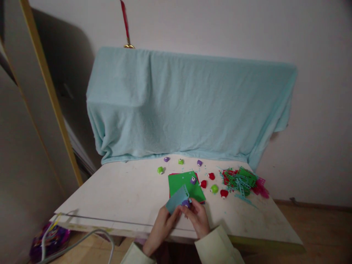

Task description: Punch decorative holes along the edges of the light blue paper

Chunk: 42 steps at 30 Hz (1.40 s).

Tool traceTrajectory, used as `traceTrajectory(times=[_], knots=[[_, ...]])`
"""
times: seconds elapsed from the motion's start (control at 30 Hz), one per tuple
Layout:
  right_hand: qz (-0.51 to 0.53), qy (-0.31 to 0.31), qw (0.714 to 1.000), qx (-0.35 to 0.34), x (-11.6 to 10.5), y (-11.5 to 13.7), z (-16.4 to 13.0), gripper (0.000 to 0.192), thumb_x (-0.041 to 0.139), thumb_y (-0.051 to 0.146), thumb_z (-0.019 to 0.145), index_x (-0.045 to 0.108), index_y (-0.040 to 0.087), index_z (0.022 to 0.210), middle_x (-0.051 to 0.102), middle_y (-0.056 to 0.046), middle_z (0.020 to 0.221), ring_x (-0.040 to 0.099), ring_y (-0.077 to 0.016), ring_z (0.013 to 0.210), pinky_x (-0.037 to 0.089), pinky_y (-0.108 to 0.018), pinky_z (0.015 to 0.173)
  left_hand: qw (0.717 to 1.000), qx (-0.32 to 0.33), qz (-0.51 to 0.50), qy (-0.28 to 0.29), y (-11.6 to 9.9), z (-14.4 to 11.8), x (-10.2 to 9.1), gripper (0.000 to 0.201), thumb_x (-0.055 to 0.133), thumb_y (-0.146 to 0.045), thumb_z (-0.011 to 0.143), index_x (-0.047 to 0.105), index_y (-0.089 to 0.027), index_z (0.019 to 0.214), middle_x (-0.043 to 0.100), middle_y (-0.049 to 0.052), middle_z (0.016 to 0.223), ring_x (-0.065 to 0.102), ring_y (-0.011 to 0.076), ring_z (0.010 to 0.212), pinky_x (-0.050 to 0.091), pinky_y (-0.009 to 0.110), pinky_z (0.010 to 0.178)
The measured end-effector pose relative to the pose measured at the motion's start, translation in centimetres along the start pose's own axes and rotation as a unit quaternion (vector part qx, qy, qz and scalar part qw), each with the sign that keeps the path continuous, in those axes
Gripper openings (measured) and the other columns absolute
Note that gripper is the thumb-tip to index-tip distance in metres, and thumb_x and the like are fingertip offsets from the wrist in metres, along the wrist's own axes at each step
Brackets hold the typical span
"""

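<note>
While I observe through the head camera, the left hand (162, 222) holds a light-blue paper sheet (174, 201), its fingers drawn narrowly together, and the right hand (200, 217) holds a purple paper punch (186, 203), its fingers curled around the small body. Sheet and punch meet just above the near part of the worktop (121, 196); a row of cut-outs marks the sheet's right-hand edge.

I count nine further punches: three purple (166, 159), three green (160, 170) and three red (224, 194). One purple punch rests on a green paper sheet (178, 182), beneath which red paper shows at the edges; I cannot tell how many sheets lie there. At the right, a heap of punched paper strips (242, 184) mixes green, red, blue and pink pieces too tangled to number.

Regarding edges, both wrists cross the worktop's front edge, and a pale-blue cloth (192, 110) borders the back. I find the broadest room for sideways movement left of the paper; to the right, punches and strips narrow it. A pale cable (103, 232) curves before the front-left edge.
</note>
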State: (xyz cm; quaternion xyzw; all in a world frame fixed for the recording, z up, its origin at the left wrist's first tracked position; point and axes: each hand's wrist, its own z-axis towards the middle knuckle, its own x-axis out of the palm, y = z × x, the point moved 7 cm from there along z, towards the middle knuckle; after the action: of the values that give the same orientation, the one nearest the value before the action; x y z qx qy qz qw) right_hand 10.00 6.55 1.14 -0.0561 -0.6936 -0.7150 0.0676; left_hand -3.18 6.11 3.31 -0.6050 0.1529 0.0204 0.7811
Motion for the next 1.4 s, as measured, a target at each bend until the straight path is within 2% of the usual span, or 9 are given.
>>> traceTrajectory(times=[0.13, 0.33, 0.53, 0.63, 0.73, 0.9, 1.13, 1.27, 1.4], knots=[[-0.005, 0.000, 1.000, -0.011, -0.3, -0.5, 0.0, 0.021, 0.070, 0.033, 0.073, 0.061, 0.015, 0.078, 0.052, 0.002, 0.064, 0.043, -0.0113, 0.057, 0.034, -0.021, 0.048, 1.000, -0.009, 0.008, 0.006, 0.2, 0.0, 0.1, 0.027, 0.049, -0.035, 0.086, 0.064, -0.013, 0.088, 0.067, 0.006, 0.083, 0.057, 0.0188, 0.077, 0.046, 0.026, 0.075], [0.024, -0.047, 0.999, 0.006, -1.0, -1.1, -0.3, 0.021, 0.069, 0.035, 0.074, 0.062, 0.014, 0.074, 0.052, 0.001, 0.062, 0.041, -0.0107, 0.056, 0.029, -0.021, 0.048, 0.999, -0.006, -0.019, 0.043, -0.4, 0.3, 0.8, 0.029, 0.046, -0.036, 0.088, 0.063, -0.013, 0.085, 0.066, 0.006, 0.084, 0.057, 0.0183, 0.079, 0.045, 0.025, 0.077], [0.044, -0.050, 0.998, -0.004, -0.5, -0.1, -0.5, 0.022, 0.071, 0.034, 0.071, 0.061, 0.015, 0.070, 0.054, 0.001, 0.064, 0.046, -0.0136, 0.064, 0.035, -0.023, 0.056, 0.998, -0.048, -0.035, 0.035, -0.5, 0.1, 0.8, 0.032, 0.046, -0.039, 0.088, 0.062, -0.013, 0.080, 0.067, 0.005, 0.080, 0.057, 0.0183, 0.075, 0.046, 0.024, 0.073], [0.043, -0.040, 0.998, 0.002, -0.4, 0.2, -0.5, 0.022, 0.072, 0.034, 0.070, 0.060, 0.015, 0.070, 0.053, 0.001, 0.063, 0.045, -0.0127, 0.062, 0.033, -0.022, 0.054, 0.998, -0.055, -0.037, 0.021, -0.5, 0.0, 0.5, 0.034, 0.044, -0.040, 0.088, 0.062, -0.012, 0.082, 0.067, 0.006, 0.082, 0.056, 0.0191, 0.078, 0.045, 0.026, 0.077], [0.045, -0.011, 0.999, 0.008, 0.1, 0.3, -0.4, 0.023, 0.070, 0.035, 0.072, 0.060, 0.015, 0.073, 0.054, 0.001, 0.064, 0.045, -0.0118, 0.059, 0.032, -0.021, 0.051, 0.998, -0.058, -0.025, -0.004, -0.1, 0.1, 0.2, 0.035, 0.045, -0.042, 0.087, 0.062, -0.012, 0.078, 0.065, 0.005, 0.077, 0.055, 0.0183, 0.074, 0.045, 0.026, 0.074], [0.037, 0.007, 0.999, -0.002, 0.5, 0.6, -0.2, 0.025, 0.072, 0.036, 0.071, 0.061, 0.016, 0.080, 0.058, -0.001, 0.072, 0.050, -0.0146, 0.067, 0.037, -0.023, 0.057, 0.998, -0.056, -0.017, -0.025, 0.7, 0.1, -0.1, 0.038, 0.046, -0.044, 0.086, 0.059, -0.012, 0.071, 0.060, 0.002, 0.067, 0.051, 0.0156, 0.066, 0.044, 0.024, 0.066], [0.034, -0.006, 0.999, 0.015, 0.2, 0.0, -0.2, 0.029, 0.073, 0.037, 0.069, 0.063, 0.016, 0.087, 0.060, -0.002, 0.075, 0.051, -0.0149, 0.067, 0.038, -0.023, 0.055, 0.995, -0.082, -0.032, -0.054, 1.2, -0.1, -0.7, 0.039, 0.047, -0.048, 0.085, 0.060, -0.012, 0.075, 0.060, 0.002, 0.068, 0.052, 0.0156, 0.067, 0.043, 0.024, 0.063], [0.031, 0.005, 0.999, 0.014, 0.4, 0.1, -0.2, 0.029, 0.073, 0.036, 0.070, 0.064, 0.017, 0.089, 0.061, -0.002, 0.076, 0.051, -0.0147, 0.066, 0.038, -0.023, 0.055, 0.992, -0.102, -0.045, -0.051, 1.7, 0.0, -0.6, 0.042, 0.046, -0.050, 0.085, 0.056, -0.013, 0.069, 0.055, -0.001, 0.061, 0.050, 0.0147, 0.062, 0.040, 0.023, 0.059], [0.035, -0.002, 0.999, 0.013, 0.3, 0.2, -0.2, 0.031, 0.073, 0.038, 0.068, 0.064, 0.017, 0.088, 0.061, -0.002, 0.076, 0.051, -0.0149, 0.066, 0.038, -0.023, 0.054, 0.993, -0.093, -0.041, -0.056, 1.7, 0.0, -0.6, 0.041, 0.046, -0.049, 0.086, 0.054, -0.013, 0.066, 0.052, -0.002, 0.059, 0.047, 0.0134, 0.060, 0.038, 0.022, 0.057]])
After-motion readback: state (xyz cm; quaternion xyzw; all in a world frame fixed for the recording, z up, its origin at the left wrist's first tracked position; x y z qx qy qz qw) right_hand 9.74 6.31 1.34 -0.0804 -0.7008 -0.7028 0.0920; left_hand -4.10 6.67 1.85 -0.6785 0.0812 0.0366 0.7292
